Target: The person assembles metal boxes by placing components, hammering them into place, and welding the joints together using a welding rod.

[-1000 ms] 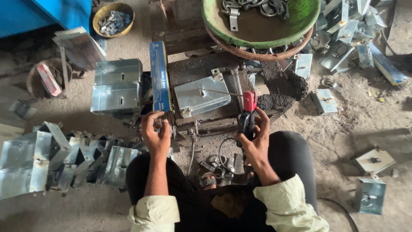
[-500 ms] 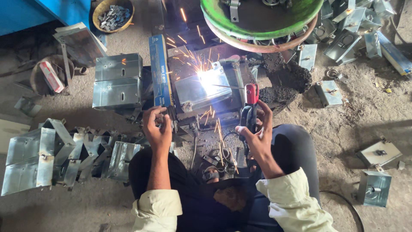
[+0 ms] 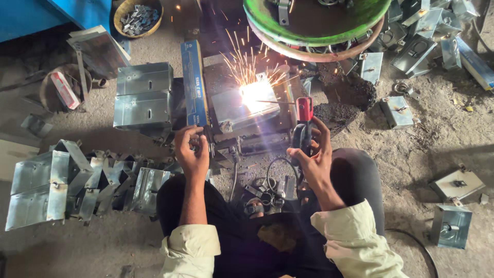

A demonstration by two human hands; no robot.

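Note:
I squat on a dirt floor over a small metal work stand. My right hand [image 3: 314,154] grips a welding electrode holder [image 3: 303,121] with a red head and black handle. Its rod reaches left to a bright arc [image 3: 256,94] on a grey sheet-metal box [image 3: 231,109], and sparks fly up from it. My left hand [image 3: 190,149] is closed around a dark handle [image 3: 210,149] at the stand's near left corner, just below a long blue carton [image 3: 194,82] lying beside the box.
Two finished metal boxes [image 3: 143,95] are stacked to the left. A heap of folded sheet blanks [image 3: 77,177] lies at near left. More boxes [image 3: 453,206] sit at right and far right. A green round basin [image 3: 314,20] holds parts ahead. Cables [image 3: 267,185] coil near my knees.
A second ago no arc burned; it lit half a second ago and now flares brighter, sparks rising higher. Both hands hold their places.

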